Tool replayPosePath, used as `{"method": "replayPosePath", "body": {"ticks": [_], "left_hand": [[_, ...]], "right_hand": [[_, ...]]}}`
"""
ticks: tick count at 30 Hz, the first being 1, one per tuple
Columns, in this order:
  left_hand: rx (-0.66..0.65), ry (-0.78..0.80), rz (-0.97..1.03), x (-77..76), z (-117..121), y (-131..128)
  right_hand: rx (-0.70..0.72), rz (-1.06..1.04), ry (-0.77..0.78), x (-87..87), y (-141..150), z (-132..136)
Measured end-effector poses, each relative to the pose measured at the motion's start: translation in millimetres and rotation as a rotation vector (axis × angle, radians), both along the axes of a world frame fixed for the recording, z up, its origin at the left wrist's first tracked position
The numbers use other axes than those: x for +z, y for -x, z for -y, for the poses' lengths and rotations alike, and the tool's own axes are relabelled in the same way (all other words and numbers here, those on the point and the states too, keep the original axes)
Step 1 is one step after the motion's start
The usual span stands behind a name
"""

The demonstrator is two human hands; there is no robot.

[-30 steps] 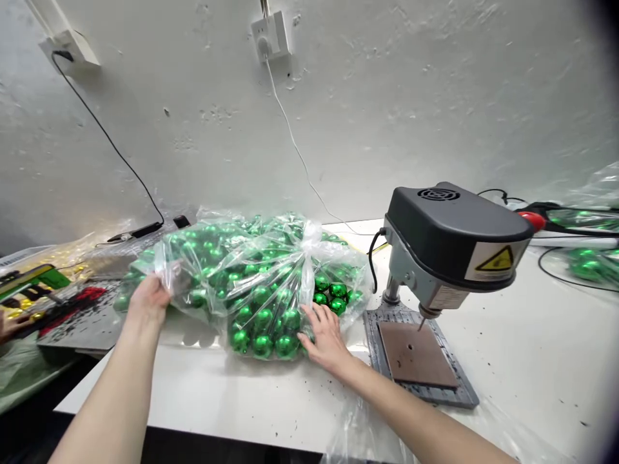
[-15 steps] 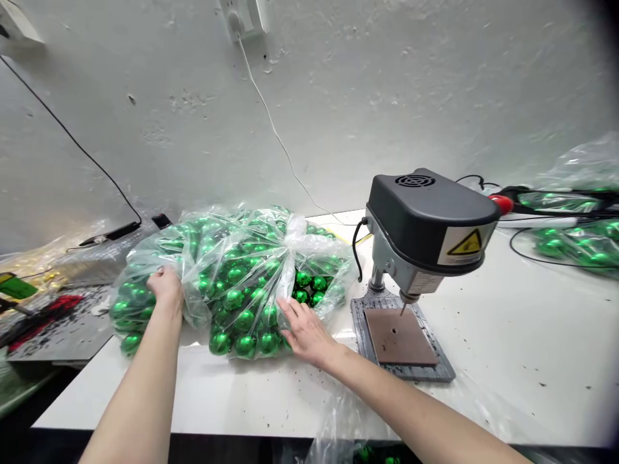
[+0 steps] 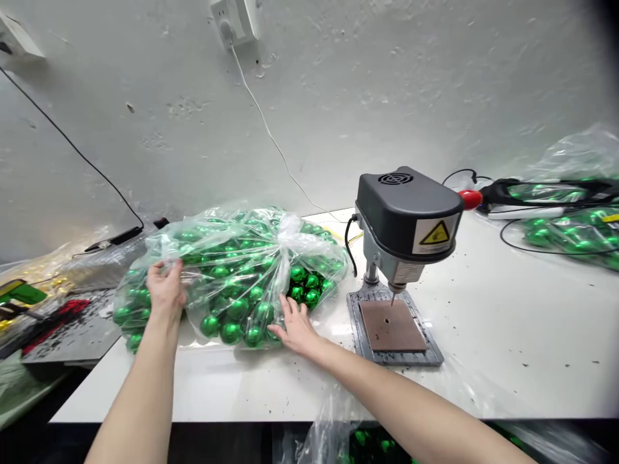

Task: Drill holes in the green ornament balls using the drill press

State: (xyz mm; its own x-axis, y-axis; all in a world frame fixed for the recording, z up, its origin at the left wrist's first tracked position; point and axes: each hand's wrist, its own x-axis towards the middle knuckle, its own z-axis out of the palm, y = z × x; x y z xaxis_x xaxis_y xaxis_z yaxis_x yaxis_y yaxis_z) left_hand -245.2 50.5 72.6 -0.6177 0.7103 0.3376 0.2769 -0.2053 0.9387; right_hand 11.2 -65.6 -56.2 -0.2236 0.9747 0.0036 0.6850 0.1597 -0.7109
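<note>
Clear plastic bags of shiny green baubles [image 3: 232, 308] lie bunched on the white table, one with a knotted, gathered neck [image 3: 290, 233]. My left hand [image 3: 166, 287] is closed on a fold of the clear plastic bag [image 3: 162, 243] at the left of the pile, thumb and fingers pinching the film. My right hand [image 3: 297, 325] lies against the front of the knotted bag, fingers spread and holding nothing. Just behind its fingertips, darker green baubles show through a clearer patch of film.
Right of the bags stands a small bench drill press [image 3: 409, 219] with a brown board [image 3: 393, 325] on its base. More bagged green baubles [image 3: 575, 232] lie at the far right, others below the table edge. A grey board [image 3: 72, 335] with red and black scraps lies left.
My left hand has turned, its thumb and fingers now showing on the bag's film. My right hand stays against the bag. The view has shifted slightly.
</note>
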Motion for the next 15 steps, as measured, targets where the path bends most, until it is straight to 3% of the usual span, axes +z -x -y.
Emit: {"method": "replayPosePath", "body": {"ticks": [3,5,7,9,11,12,13,15], "left_hand": [[0.208,-0.009,-0.142,6.9,-9.3,-0.1],[0.312,-0.056,-0.297,-3.2,-0.8,-17.4],[0.270,-0.178,-0.579,-23.0,16.3,-51.7],[-0.061,-0.305,-0.876,-48.6,37.6,-98.3],[-0.612,-0.238,-1.108,-75.1,58.1,-145.7],[-0.757,-0.156,-1.166,-87.2,66.7,-165.9],[-0.840,-0.057,-1.219,-97.9,73.4,-182.4],[-0.840,0.128,-1.329,-114.8,80.6,-202.9]], "right_hand": [[0.074,0.008,-0.010,3.7,8.3,2.8],[0.116,0.028,-0.035,5.0,7.2,13.8],[0.129,0.054,-0.071,5.2,2.2,28.5],[0.138,0.088,-0.155,4.9,-6.0,42.7],[0.162,0.122,-0.257,4.8,-19.1,54.6],[0.180,0.136,-0.294,5.1,-28.2,60.4],[0.197,0.146,-0.317,5.8,-39.5,66.6],[0.226,0.147,-0.325,8.9,-68.8,83.6]]}}
